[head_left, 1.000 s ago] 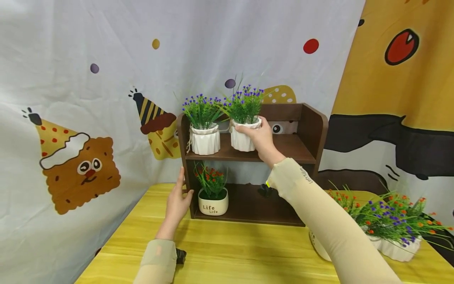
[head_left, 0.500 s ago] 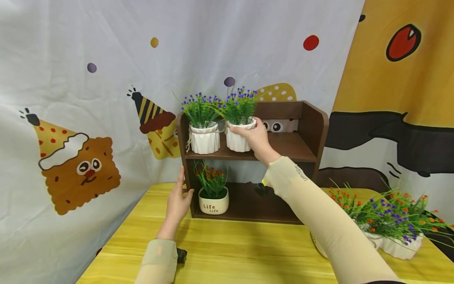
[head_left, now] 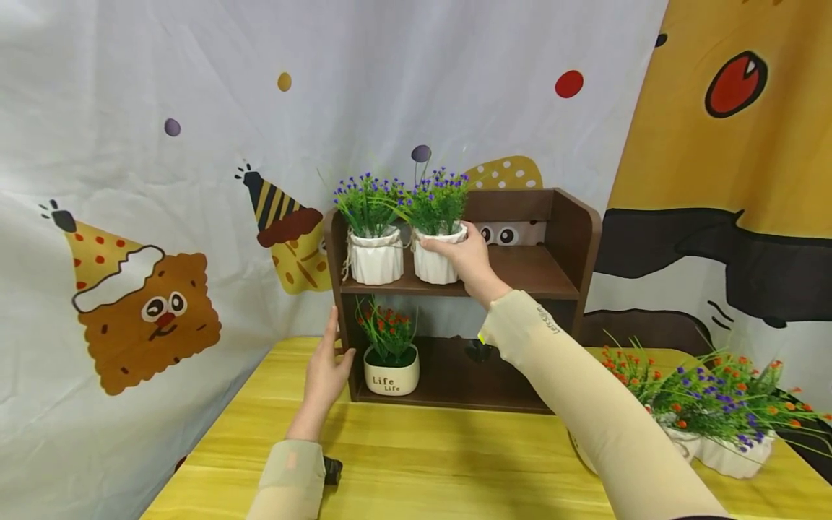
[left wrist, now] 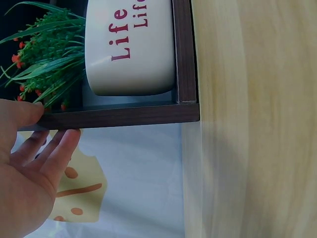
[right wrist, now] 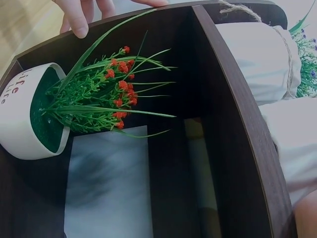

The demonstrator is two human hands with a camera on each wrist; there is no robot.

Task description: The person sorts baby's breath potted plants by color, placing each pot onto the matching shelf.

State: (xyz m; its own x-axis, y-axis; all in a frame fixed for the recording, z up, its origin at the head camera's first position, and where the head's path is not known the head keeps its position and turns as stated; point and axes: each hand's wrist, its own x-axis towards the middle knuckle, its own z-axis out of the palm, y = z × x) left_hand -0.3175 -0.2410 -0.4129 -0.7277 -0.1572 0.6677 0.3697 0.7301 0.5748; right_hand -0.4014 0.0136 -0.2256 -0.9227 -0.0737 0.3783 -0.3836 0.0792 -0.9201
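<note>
My right hand (head_left: 469, 263) grips the rim of a white fluted flowerpot (head_left: 434, 261) with purple flowers, its thumb across the front. This pot is at the upper shelf board, beside a matching pot (head_left: 377, 260) on its left. In the head view, my left hand (head_left: 326, 372) touches the left side panel of the brown two-tier shelf (head_left: 455, 289), fingers extended. The left wrist view shows that thumb at the panel's front edge and the fingers along its outer face. A cream "Life" pot (head_left: 391, 375) with red flowers stands at the left of the lower tier.
Several potted plants with orange and purple flowers (head_left: 715, 393) stand at the right of the yellow wood table (head_left: 416, 469), partly hidden by my right sleeve. A patterned cloth (head_left: 455, 72) hangs behind the shelf.
My right hand has moved the held flowerpot left, closer to the matching pot, and slightly down. My left hand has stayed at the side panel.
</note>
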